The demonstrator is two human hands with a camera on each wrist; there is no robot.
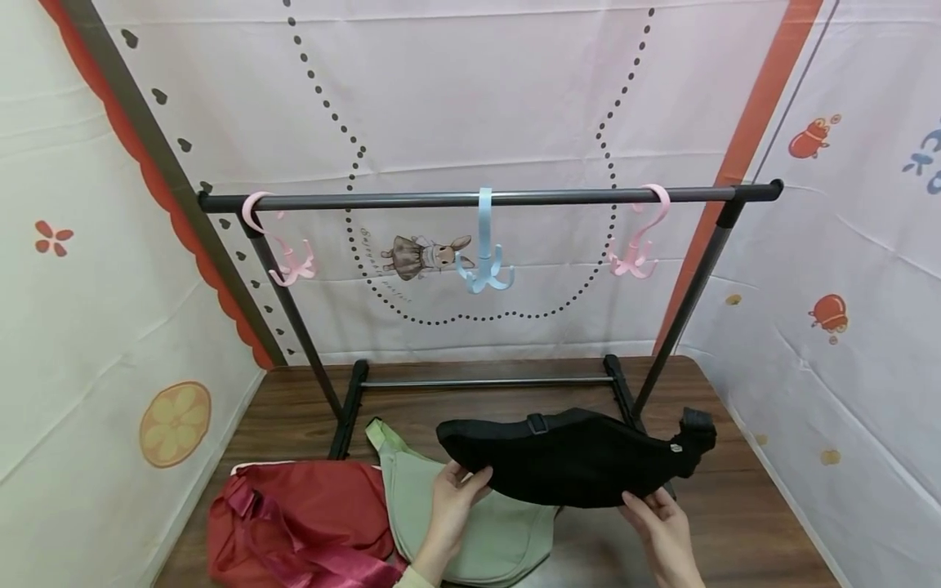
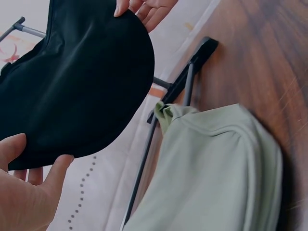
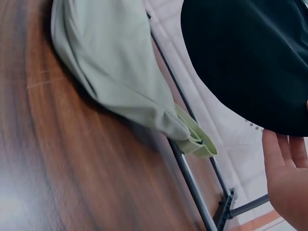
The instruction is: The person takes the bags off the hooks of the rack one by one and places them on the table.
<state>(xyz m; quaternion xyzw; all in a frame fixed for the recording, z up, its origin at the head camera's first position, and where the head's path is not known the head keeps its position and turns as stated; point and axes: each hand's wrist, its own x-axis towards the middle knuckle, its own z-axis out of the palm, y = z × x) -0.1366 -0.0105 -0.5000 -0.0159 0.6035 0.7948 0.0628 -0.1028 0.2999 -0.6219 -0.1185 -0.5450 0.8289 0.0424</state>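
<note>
A black waist bag [image 1: 566, 461] is held up in front of the rack, spread nearly level, with a buckle on its upper edge and a strap end at the right. My left hand [image 1: 454, 502] pinches its lower left edge, thumb in front and fingers behind. At the lower right edge, my right hand [image 1: 657, 527] grips it the same way. Under it, a light green bag [image 1: 507, 539] lies on the table, partly covered by my left forearm. In the left wrist view the black bag's [image 2: 86, 82] rounded side hangs between both hands.
A red bag [image 1: 331, 498] with a shiny ribbon lies at the left. Behind stands a black rack whose top bar [image 1: 412, 201] carries a pink hook [image 1: 294, 265] at each end and a blue hook [image 1: 485, 261] mid-bar. Printed cloth walls surround the wooden table [image 1: 750, 506].
</note>
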